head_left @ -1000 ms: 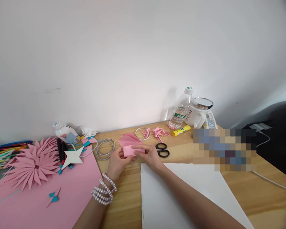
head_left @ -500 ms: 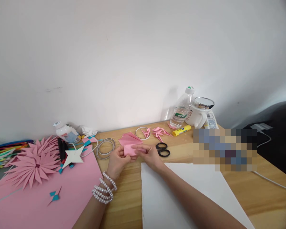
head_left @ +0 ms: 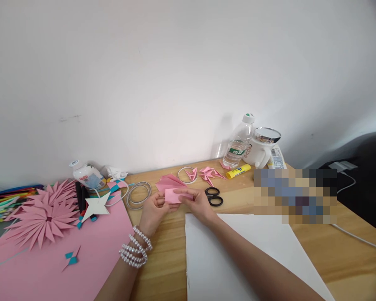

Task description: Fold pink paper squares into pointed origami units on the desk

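Between my two hands is a small rectangle of pink paper, held up just above the table. My left hand pinches its left end, with a beaded bracelet wound round the wrist. At the other end my right hand grips it, thumb and fingers over the face and edge. Behind the held piece lie more pink paper sheets. Black-handled scissors rest right of my right hand. Folded pink paper pieces lie farther back, beside a ring with another folded piece.
A white sheet lies under my right forearm. Pink card with spiky paper flowers and a white paper star is at left. A yellow glue stick, water bottle and white mug stand near the wall.
The pink paper in my hands has tilted and shifted slightly, so its left end shows more openly. My left fingers have moved a little lower along it; the rest is the same.
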The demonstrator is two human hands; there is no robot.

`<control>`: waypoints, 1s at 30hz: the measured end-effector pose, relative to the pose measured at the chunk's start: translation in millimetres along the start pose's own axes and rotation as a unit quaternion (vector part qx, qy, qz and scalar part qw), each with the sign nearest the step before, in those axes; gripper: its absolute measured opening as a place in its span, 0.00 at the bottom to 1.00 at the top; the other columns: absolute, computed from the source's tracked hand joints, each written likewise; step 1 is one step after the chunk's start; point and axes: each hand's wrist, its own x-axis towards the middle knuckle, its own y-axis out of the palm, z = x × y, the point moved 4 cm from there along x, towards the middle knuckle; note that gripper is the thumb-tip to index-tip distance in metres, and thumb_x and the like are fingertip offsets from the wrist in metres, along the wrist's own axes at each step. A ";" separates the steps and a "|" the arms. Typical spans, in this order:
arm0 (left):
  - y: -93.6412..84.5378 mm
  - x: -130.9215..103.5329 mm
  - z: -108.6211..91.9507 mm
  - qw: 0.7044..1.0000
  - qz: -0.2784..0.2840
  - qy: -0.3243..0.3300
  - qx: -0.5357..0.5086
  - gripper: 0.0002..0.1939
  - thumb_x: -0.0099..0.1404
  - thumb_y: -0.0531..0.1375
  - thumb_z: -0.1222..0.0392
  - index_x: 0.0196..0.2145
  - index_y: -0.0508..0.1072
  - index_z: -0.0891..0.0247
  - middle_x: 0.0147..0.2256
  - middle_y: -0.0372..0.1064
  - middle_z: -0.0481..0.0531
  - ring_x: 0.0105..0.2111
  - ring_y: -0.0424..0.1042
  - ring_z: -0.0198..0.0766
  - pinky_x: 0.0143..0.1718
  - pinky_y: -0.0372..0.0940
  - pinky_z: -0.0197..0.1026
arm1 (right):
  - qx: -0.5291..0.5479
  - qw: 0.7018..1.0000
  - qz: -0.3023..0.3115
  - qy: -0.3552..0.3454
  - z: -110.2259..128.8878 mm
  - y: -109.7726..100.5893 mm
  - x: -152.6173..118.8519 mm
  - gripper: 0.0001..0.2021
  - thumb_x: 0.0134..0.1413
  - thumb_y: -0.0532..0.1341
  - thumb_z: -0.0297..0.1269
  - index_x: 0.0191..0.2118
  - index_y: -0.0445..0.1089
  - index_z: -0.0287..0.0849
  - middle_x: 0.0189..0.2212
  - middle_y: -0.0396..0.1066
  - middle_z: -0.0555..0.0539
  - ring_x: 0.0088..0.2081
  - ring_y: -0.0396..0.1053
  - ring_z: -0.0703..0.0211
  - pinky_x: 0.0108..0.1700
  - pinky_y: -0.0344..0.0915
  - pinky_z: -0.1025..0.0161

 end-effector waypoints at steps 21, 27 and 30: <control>-15.0 5.0 -1.7 0.993 -0.113 0.035 -0.016 0.17 0.49 0.61 0.58 0.36 0.63 0.65 0.25 0.73 0.52 0.27 0.74 0.41 0.27 0.69 0.41 | -0.013 1.000 -0.025 0.003 6.4 -4.6 0.3 0.14 0.43 0.57 0.30 0.39 0.70 0.41 0.39 0.70 0.47 0.39 0.66 0.55 0.39 0.62 0.61; -10.8 4.2 4.6 0.998 -0.059 0.026 0.028 0.18 0.43 0.66 0.56 0.31 0.70 0.69 0.24 0.73 0.52 0.24 0.72 0.40 0.22 0.68 0.38 | 0.016 1.000 0.017 -0.006 1.2 4.0 -0.1 0.17 0.41 0.60 0.32 0.42 0.66 0.43 0.36 0.69 0.48 0.34 0.66 0.58 0.35 0.63 0.63; -11.0 3.0 5.0 0.996 -0.084 0.032 0.020 0.16 0.43 0.65 0.54 0.27 0.70 0.69 0.21 0.72 0.51 0.22 0.72 0.39 0.22 0.67 0.39 | 0.090 0.996 -0.004 -0.003 -3.1 2.0 2.6 0.19 0.43 0.59 0.35 0.45 0.62 0.41 0.32 0.70 0.47 0.32 0.67 0.59 0.35 0.64 0.62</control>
